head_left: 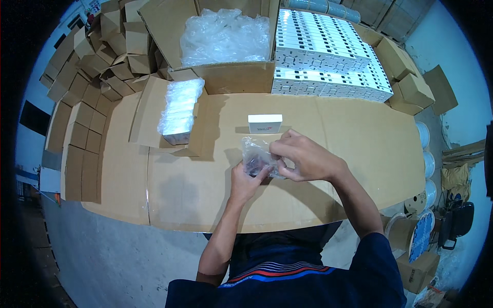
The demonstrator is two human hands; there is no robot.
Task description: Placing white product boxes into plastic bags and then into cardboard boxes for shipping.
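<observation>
your left hand [245, 180] and right hand [303, 156] are both closed on one small clear plastic bag [258, 160], held just above the cardboard-covered table [349, 149] and a little nearer to you than the small white box [265, 123]. the left fingers pinch the bag's lower edge from below, and the right hand curls over its right side with the fingertips pressed into the film. something dark sits inside the bag (too small and crinkled over to tell what).

judging by how it creases, the bag is thin, soft and very light, so it will flop and slide between dry fingers instead of holding a shape. the film looks slick, and it probably tears if you pull hard at one spot. take hold near the open edge with a flat pinch on each side, and support the dark content from underneath so its weight does not drag the film out of your grip.

left of the white box lies a wrapped stack of boxes [179, 110] on a loose cardboard sheet. behind the white box stands an open carton of crumpled plastic film [224, 36], and to the right of that carton, rows of white boxes [328, 51] are stacked.
</observation>
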